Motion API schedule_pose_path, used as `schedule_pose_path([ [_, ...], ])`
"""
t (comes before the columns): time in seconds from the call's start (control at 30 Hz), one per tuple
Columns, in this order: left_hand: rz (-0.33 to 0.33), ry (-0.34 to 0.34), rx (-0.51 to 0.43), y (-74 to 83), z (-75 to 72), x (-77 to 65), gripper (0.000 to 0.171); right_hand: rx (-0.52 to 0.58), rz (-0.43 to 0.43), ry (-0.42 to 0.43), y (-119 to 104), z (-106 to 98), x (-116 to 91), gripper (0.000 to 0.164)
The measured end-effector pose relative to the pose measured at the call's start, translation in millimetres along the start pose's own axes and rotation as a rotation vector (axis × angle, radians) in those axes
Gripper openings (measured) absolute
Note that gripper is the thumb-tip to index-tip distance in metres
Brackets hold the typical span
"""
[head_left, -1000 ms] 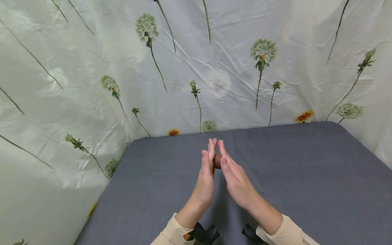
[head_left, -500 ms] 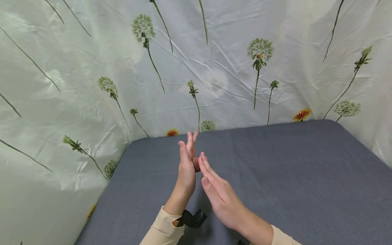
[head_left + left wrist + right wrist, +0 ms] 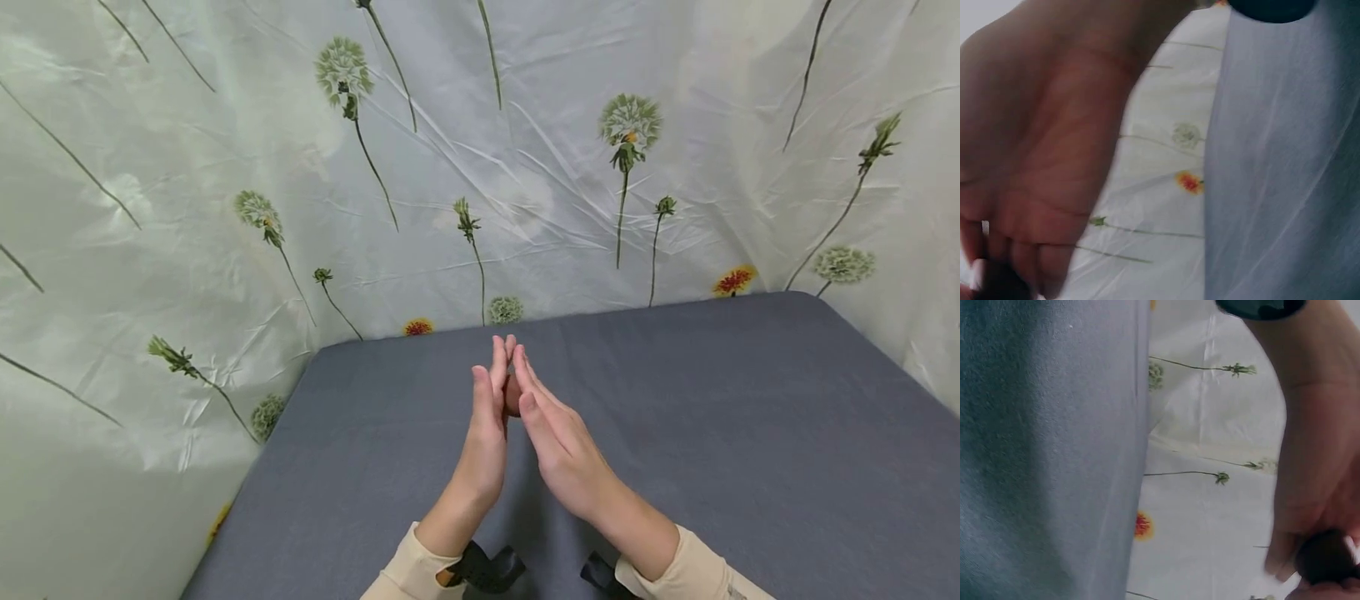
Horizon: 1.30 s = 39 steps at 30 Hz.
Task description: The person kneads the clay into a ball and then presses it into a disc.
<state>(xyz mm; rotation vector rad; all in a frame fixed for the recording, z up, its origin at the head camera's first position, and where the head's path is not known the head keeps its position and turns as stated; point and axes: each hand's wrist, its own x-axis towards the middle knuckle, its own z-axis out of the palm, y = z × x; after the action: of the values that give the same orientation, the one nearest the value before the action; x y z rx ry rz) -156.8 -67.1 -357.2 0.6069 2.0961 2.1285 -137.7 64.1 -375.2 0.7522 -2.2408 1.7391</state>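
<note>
In the head view, a person holds the left hand [image 3: 483, 442] and the right hand [image 3: 570, 454] flat and facing each other, like the 2 sides of a narrow tent, with the straight fingers leaning together and the wrists apart. Between these fingers sits a brown lump [image 3: 513, 396], pressed from both sides and not pinched by any fingertip. The hold is probably flat because the lump rests on nothing below, so the pressure of the 2 hands must carry it. Both hands are above the table covered in grey cloth [image 3: 712, 417], and their shadow falls upon it. The 2 wrist views are blurred, so the lump's shape is perhaps rounded, but I cannot be sure. A black strap [image 3: 487, 571] is at the left wrist, presumably to carry the camera there. Behind the table hangs a pale sheet printed with dandelions [image 3: 525, 167], maybe placed to hide the room. Of brands or labels I can read none; the right cream sleeve [image 3: 686, 571] bears a small greyish mark, too little visible to tell.
</note>
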Motion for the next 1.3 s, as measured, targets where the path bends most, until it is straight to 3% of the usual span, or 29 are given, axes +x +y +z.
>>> schedule_pose_path([
  [0.27, 0.055, 0.121, 0.024, 9.2, -24.0, 4.7, 0.085, 0.074, 0.026, -0.082, 1.9, 19.9, -4.7, 0.054],
  [0.43, 0.018, 0.175, -0.012, 6.0, -36.8, 11.2, 0.086, 0.044, -0.030, -0.091, -5.3, 29.6, -13.3, 0.051],
  [0.53, -0.002, 0.160, -0.070, -0.3, -34.7, 14.4, 0.087, 0.016, -0.090, -0.073, -8.6, 30.0, -15.3, 0.051],
  [0.63, -0.012, 0.094, -0.122, -7.3, -23.0, 14.4, 0.084, -0.026, -0.126, -0.020, -8.6, 23.3, -11.7, 0.050],
  [0.73, -0.019, 0.040, -0.108, -12.2, -9.8, 11.0, 0.079, -0.061, -0.110, 0.037, -3.7, 11.6, -6.1, 0.051],
  [0.87, -0.009, 0.020, -0.040, -8.5, -2.8, 5.9, 0.072, -0.039, -0.039, 0.039, 5.9, 2.7, -2.0, 0.053],
  [1.1, 0.062, 0.113, 0.021, 9.1, -17.1, 6.8, 0.073, 0.026, -0.044, -0.024, 10.0, 16.6, -6.9, 0.053],
  [1.2, 0.063, 0.172, 0.022, 12.3, -30.0, 10.6, 0.078, 0.029, -0.066, -0.077, 3.8, 26.8, -12.9, 0.053],
  [1.3, 0.048, 0.175, -0.021, 10.8, -38.8, 13.6, 0.082, 0.035, -0.099, -0.115, -2.6, 34.2, -19.2, 0.054],
])
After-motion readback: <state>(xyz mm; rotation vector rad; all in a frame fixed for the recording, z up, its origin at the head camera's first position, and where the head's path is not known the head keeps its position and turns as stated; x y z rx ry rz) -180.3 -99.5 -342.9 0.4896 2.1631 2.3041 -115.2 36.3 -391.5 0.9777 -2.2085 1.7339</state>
